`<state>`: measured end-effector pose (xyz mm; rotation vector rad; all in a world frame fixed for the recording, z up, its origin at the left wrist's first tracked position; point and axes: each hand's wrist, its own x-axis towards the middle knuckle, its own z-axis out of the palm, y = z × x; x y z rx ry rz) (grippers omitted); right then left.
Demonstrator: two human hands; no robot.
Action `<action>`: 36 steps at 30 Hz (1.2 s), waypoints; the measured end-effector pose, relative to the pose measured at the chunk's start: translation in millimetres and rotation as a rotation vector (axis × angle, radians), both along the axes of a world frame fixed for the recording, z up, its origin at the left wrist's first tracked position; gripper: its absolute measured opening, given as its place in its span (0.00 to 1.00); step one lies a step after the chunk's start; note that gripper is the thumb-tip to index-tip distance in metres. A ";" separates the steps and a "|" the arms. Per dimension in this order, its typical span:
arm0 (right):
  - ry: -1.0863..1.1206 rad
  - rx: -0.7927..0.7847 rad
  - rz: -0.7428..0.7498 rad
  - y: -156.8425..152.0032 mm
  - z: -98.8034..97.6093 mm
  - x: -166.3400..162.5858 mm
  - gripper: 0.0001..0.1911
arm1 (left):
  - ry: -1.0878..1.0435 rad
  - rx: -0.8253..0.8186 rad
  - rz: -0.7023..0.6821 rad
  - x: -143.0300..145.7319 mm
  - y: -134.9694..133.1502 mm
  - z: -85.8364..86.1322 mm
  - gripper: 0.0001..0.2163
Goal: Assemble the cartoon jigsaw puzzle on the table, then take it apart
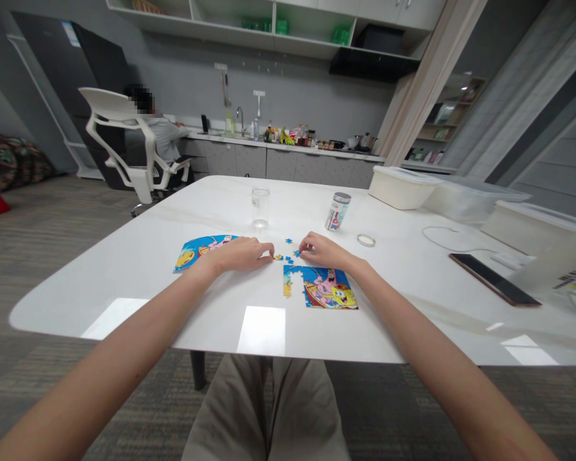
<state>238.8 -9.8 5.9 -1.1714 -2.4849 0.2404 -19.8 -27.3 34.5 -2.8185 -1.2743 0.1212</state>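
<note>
A partly assembled jigsaw puzzle (331, 291) with a cartoon picture lies on the white table, with a gap toward its left side. Just above it, several loose pieces are scattered, among them a blue piece (288, 241). My left hand (244, 253) is closed at the fingertips on a yellow and blue puzzle piece (279, 257). Opposite it, my right hand (325, 250) pinches a blue puzzle piece (297, 253) between thumb and fingers. Partly under my left hand and wrist is a picture sheet (187, 254) with the same cartoon figures.
Behind the pieces stand a clear jar (260, 208) and a printed canister (338, 212). A round lid (366, 240) lies to their right. Farther right are a phone (494, 279), a white cable and storage boxes (403, 189). A person (166, 134) sits at the back left.
</note>
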 end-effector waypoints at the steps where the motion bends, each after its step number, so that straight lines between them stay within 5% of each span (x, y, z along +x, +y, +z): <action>1: 0.002 -0.001 0.009 -0.3 0.3 -0.1 0.05 | 0.006 0.003 -0.010 0.9 -0.2 0.0 0.17; 5: 0.036 0.016 0.012 -0.4 5.2 2.5 0.05 | 0.017 0.018 0.016 0.3 -1.0 3.0 0.19; 11: 0.010 0.114 -0.311 5.1 13.4 18.9 0.08 | 0.004 0.063 0.008 -16.1 2.8 7.5 0.20; 19: -0.118 -0.019 -0.427 4.4 19.2 33.7 0.10 | -0.019 0.005 0.013 -11.8 1.5 7.4 0.15; 36: 0.081 -0.022 0.013 -4.6 12.5 3.1 0.09 | 0.039 0.048 -0.031 2.0 0.5 -2.5 0.17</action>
